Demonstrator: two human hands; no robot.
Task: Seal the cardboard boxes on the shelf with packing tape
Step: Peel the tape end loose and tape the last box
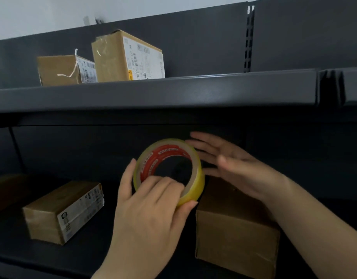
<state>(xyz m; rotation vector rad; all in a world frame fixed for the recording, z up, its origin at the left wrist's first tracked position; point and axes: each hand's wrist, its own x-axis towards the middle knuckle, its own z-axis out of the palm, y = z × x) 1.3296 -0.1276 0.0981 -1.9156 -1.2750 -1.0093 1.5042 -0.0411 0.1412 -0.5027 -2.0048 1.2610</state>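
Hands: left grips tape roll, right open, blurred, box part-hidden.

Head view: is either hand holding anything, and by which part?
The left hand grips the yellowish packing tape roll with red core at its lower rim, fingers inside the core. The right hand is open, holding nothing.
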